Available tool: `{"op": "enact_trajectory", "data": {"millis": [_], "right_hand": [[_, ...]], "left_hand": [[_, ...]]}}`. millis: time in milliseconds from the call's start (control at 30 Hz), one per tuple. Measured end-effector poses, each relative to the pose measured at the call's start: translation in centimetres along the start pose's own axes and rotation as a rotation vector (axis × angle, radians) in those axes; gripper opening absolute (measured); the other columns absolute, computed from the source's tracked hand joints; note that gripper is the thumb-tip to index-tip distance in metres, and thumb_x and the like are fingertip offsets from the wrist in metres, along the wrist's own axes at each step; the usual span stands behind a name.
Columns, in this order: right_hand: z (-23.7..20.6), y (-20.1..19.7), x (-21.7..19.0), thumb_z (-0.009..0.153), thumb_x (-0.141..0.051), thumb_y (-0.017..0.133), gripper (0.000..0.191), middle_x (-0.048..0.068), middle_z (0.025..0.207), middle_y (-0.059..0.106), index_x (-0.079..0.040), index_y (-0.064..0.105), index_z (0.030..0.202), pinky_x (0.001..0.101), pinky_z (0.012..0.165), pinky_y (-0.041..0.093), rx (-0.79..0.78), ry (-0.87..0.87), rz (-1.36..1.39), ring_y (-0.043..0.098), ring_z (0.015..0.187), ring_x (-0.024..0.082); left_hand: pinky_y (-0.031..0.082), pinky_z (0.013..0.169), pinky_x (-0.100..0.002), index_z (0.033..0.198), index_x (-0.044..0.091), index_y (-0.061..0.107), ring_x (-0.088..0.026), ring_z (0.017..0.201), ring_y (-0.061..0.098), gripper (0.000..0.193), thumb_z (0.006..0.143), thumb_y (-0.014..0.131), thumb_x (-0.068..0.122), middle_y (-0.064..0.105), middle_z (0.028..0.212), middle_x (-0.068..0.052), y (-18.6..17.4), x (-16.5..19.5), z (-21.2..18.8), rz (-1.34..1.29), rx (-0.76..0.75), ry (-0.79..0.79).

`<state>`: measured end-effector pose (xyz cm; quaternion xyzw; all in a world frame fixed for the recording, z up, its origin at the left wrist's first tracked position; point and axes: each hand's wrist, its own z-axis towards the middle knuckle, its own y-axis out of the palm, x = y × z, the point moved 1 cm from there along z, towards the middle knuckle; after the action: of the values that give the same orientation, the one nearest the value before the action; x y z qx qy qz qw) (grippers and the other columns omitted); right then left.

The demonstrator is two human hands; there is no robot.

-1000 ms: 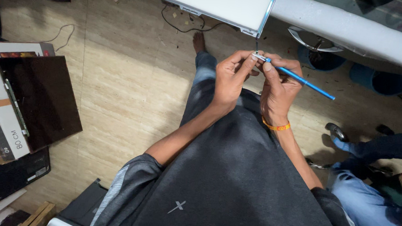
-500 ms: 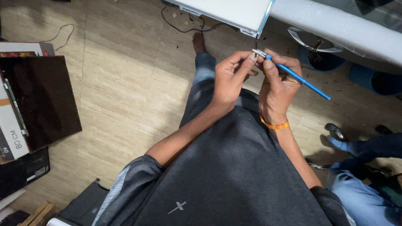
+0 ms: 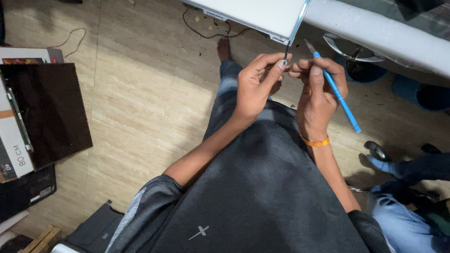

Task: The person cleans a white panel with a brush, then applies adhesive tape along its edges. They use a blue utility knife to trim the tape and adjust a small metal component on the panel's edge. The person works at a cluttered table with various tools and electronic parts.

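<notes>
Two hands meet above the lap: the left hand (image 3: 257,82) pinches a thin dark strip (image 3: 286,52) between closed fingertips, the right hand (image 3: 317,92) grips a blue brush (image 3: 337,93), near the white panel (image 3: 250,6) edge

Views: one only, so no part of the scene is shared with another view.
Position: worn on the person's head, above the torso.
Facing: steeply down over the dark shirt (image 3: 262,194) to the tiled floor (image 3: 135,102).
Nearness: close; the left hand (image 3: 257,80) and right hand (image 3: 317,90) sit just above centre, toward 12 o'clock.
Edges: white panel (image 3: 240,6) at 12 o'clock, dark panel (image 3: 48,108) at 9 o'clock, another person's legs (image 3: 408,220) at 4 o'clock.
</notes>
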<state>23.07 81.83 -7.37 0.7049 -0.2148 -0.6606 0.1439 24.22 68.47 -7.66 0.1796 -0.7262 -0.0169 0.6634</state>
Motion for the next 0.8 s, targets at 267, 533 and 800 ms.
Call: {"op": "enact_trajectory", "data": {"millis": [267,533,800], "right_hand": [[1.5,1.6,-4.0,0.096,0.007,0.079,0.027,0.016,0.120,0.071,0.000,0.066,0.119,0.0303,0.098,0.055,-0.416,-0.400,-0.803,0.069,0.110,0.020],[2.9,1.9,-4.4,0.100,-0.001,0.083,0.025,0.013,0.117,0.071,0.003,0.065,0.117,0.0279,0.095,0.057,-0.433,-0.301,-0.748,0.071,0.109,0.019],[3.1,1.6,-4.2,0.103,0.005,0.075,0.010,0.013,0.109,0.074,0.003,0.067,0.110,0.0257,0.092,0.057,-0.416,-0.289,-0.738,0.072,0.100,0.016]], "left_hand": [[0.049,0.061,-0.020,0.118,-0.001,0.073,-0.004,0.079,0.063,0.018,0.104,0.068,0.007,0.067,0.106,-0.001,-0.5,1.5,0.9,0.096,-0.006,0.003],[0.057,0.080,-0.024,0.115,0.001,0.075,-0.010,0.091,0.071,0.016,0.100,0.071,0.004,0.074,0.105,-0.006,-1.1,3.5,1.7,0.397,-0.051,0.218],[0.056,0.077,-0.024,0.113,0.001,0.075,-0.010,0.090,0.071,0.015,0.098,0.072,0.005,0.074,0.103,-0.006,-1.3,3.4,1.9,0.431,-0.085,0.252]]}}
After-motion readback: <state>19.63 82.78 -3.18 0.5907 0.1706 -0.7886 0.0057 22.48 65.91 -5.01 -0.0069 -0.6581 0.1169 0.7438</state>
